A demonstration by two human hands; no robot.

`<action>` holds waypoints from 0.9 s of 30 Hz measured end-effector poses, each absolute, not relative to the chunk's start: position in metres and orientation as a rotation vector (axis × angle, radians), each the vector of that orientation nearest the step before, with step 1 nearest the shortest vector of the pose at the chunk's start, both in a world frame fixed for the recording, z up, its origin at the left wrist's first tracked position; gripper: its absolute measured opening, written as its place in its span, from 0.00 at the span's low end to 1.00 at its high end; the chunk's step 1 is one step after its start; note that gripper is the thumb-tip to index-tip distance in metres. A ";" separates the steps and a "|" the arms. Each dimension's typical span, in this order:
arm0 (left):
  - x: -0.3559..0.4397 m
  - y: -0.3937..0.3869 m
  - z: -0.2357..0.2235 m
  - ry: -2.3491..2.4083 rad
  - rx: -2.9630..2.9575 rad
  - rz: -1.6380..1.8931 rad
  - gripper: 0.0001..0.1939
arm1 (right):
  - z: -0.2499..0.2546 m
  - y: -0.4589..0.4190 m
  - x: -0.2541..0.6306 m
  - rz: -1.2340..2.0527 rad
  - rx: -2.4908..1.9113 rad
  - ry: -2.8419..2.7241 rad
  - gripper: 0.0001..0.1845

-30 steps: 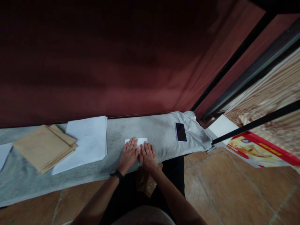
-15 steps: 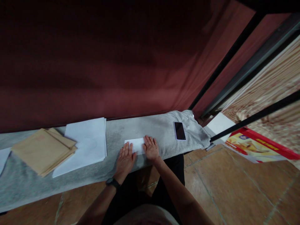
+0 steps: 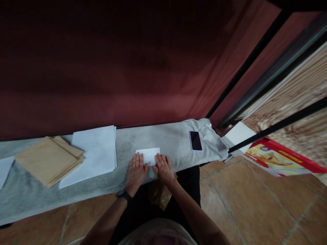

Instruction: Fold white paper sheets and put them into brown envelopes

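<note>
A small white folded piece of paper (image 3: 149, 155) lies flat on the grey cloth (image 3: 127, 139) that covers a narrow bench. My left hand (image 3: 137, 170) rests flat on the paper's left side, fingers stretched out, with a dark watch on the wrist. On its lower right part lies my right hand (image 3: 164, 168), palm down and fingers extended. The fingertips of both hands press on the paper, and parts of its lower edge are hidden under them.
Left of my hands is a stack of white paper sheets (image 3: 98, 149), partly under several brown envelopes (image 3: 48, 160). Another white sheet (image 3: 5, 170) is at the far left. A phone (image 3: 196, 141) lies to the right. A red-and-yellow box (image 3: 281, 156) stands beyond the bench end.
My right hand has slid down and slightly left along the paper, uncovering its upper right corner. My left hand stays nearly where it was on the left side.
</note>
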State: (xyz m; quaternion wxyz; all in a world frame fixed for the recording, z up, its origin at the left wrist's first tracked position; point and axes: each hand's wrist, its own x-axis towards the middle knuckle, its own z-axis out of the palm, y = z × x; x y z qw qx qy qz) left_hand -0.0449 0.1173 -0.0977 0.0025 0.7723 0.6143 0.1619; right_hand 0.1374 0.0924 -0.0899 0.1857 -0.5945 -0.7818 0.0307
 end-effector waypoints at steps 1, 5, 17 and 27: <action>-0.045 0.116 -0.098 1.940 2.416 0.526 0.36 | -0.090 0.090 0.140 0.084 -1.680 -2.196 0.29; -0.040 0.111 -0.096 2.003 2.387 0.606 0.36 | -0.088 0.088 0.146 0.072 -1.685 -2.197 0.29; 0.012 0.132 -0.083 1.526 2.520 0.353 0.30 | -0.085 0.087 0.147 0.050 -1.711 -2.301 0.30; -0.012 0.141 -0.091 1.703 2.453 0.429 0.32 | -0.086 0.088 0.146 0.080 -1.700 -2.209 0.28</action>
